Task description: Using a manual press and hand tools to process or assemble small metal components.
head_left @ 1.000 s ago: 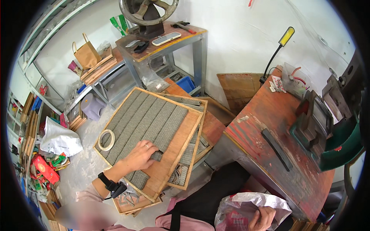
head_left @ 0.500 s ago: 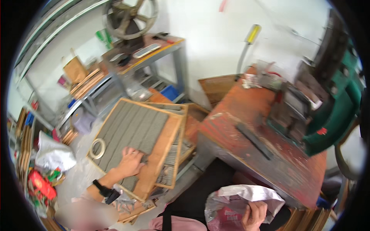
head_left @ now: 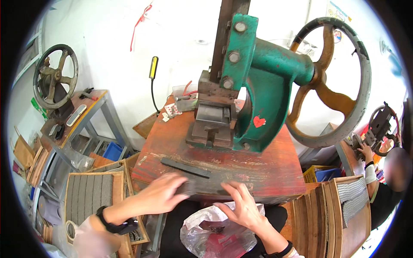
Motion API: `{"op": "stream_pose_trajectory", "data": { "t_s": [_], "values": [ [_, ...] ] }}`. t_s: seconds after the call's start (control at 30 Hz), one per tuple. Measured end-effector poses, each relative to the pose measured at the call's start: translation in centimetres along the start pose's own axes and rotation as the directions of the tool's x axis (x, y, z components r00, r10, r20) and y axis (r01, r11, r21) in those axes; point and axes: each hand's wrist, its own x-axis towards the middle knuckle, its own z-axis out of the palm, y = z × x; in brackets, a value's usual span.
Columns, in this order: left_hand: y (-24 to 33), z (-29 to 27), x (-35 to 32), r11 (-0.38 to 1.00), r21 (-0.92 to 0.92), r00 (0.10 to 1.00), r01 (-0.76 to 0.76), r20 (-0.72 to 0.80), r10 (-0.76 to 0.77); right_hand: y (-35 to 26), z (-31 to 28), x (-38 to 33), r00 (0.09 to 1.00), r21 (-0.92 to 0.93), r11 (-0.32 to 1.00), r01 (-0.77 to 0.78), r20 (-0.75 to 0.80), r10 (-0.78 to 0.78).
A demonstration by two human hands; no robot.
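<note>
My left hand is closed on a small dark grey piece, blurred, near the front edge of the red-brown bench. My right hand is held over the rim of a plastic-lined bag in my lap, fingers apart and nothing in them. Dark and reddish contents show inside the bag. On the bench, just beyond my left hand, lies a flat dark bar. Behind it stands a green hand press with a big handwheel and a steel block under its ram.
On my left is a wooden tray of grey strips, with a tape roll at its corner. Stacked wooden trays stand at the right. Another person works at a press farther right. A lamp rises behind the bench.
My view has swung right toward the press. My left hand has left the tray of strips and come to the bench edge with a small grey piece. My right hand has lifted off the bag.
</note>
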Motion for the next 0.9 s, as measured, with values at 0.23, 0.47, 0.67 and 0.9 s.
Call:
{"op": "stream_pose_trajectory", "data": {
  "t_s": [0.23, 0.47, 0.67, 0.9],
  "values": [
    [0.4, 7.4, 11.9, 0.866, 0.368, 0.941, -0.339, 0.133, 0.312, 4.9, -0.6, 2.5, 0.982, 0.032, 0.981, -0.189, 0.03, 0.188],
    [-0.8, 7.1, 12.2, 0.993, 0.085, 0.969, -0.082, 0.239, 0.059, 7.8, -0.8, 1.8, 0.964, 0.037, 0.975, -0.218, 0.162, 0.21],
    [-1.6, 7.8, 11.0, 0.995, -0.054, 0.994, -0.083, 0.063, 0.086, 7.3, -0.5, 2.8, 0.966, 0.012, 0.979, -0.202, 0.164, 0.197],
    [-1.1, 4.5, 10.5, 0.954, -0.283, 0.94, -0.101, -0.341, -0.002, 5.2, -2.6, 8.3, 0.983, 0.16, 0.97, -0.181, 0.07, 0.171]
  ]
}}
